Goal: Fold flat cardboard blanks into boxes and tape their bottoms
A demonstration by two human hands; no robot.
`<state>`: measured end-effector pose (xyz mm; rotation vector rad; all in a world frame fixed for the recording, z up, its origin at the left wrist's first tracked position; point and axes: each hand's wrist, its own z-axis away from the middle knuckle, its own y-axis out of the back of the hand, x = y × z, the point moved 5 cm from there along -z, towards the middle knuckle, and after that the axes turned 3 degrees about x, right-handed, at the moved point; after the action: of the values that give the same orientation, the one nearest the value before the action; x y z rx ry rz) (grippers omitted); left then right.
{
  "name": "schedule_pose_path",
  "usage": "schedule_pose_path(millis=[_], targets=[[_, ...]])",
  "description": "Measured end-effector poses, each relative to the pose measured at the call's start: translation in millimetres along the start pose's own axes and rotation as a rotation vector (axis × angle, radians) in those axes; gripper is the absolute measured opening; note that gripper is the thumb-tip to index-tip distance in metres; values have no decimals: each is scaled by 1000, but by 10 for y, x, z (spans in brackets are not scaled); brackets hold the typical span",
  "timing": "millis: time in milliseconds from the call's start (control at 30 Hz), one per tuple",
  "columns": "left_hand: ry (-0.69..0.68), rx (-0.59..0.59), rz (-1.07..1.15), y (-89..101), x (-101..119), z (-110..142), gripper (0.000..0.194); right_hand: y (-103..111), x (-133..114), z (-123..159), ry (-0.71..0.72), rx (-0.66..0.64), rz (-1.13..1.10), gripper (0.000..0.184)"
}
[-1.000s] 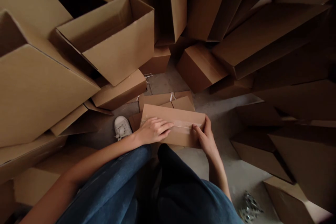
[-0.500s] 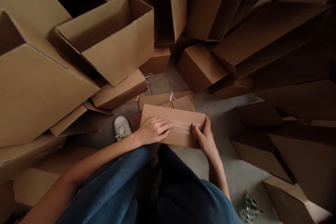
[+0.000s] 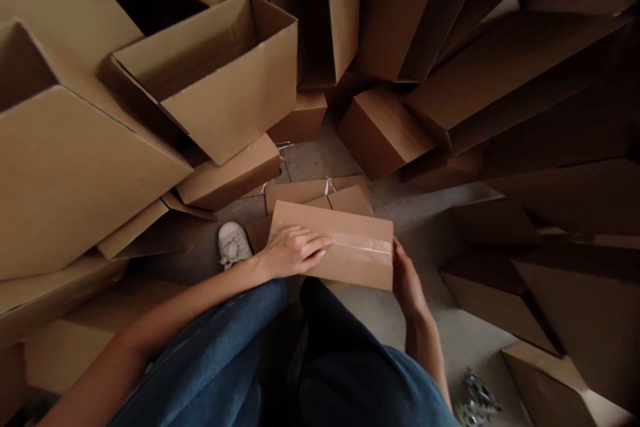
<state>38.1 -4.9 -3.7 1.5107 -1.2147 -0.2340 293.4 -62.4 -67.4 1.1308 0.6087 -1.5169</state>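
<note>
A cardboard box (image 3: 345, 263) with a strip of clear tape (image 3: 367, 244) along its upper face sits just in front of my knees. My left hand (image 3: 297, 250) lies on that face, over the left part of the tape, fingers stretched toward the right. At the box's right end is my right hand (image 3: 407, 278), its fingers extended along the end face and partly hidden; its thumb is no longer on top. Flattened cardboard (image 3: 320, 191) lies on the floor just beyond the box.
An open box (image 3: 230, 87) stands tilted at the upper left, with a larger box (image 3: 75, 167) beside it. More cartons (image 3: 385, 127) crowd the back and right side. A shiny metal object (image 3: 477, 400) rests on the concrete floor (image 3: 425, 213), lower right. My shoe (image 3: 233, 243) is left of the box.
My right hand has slid off the taped upper face to the box's right end, uncovering the tape there. My left hand has stayed in nearly the same place.
</note>
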Motion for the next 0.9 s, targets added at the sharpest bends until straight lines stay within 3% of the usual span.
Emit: schedule_pose_path(millis=[200, 433, 700, 833, 900], targets=[[9, -34, 10, -16, -7, -1, 30, -115, -36, 19, -39, 20, 102, 64], [20, -6, 54, -14, -27, -30, 26, -79, -42, -97, -100, 31, 136, 67], [12, -39, -53, -50, -14, -35, 26, -109, -39, -111, -115, 103, 217, 73], [158, -80, 39, -8, -82, -56, 26, -151, -36, -179, -54, 41, 172, 76], [245, -63, 130, 18, -131, -47, 23, -130, -27, -207, -70, 36, 256, 80]])
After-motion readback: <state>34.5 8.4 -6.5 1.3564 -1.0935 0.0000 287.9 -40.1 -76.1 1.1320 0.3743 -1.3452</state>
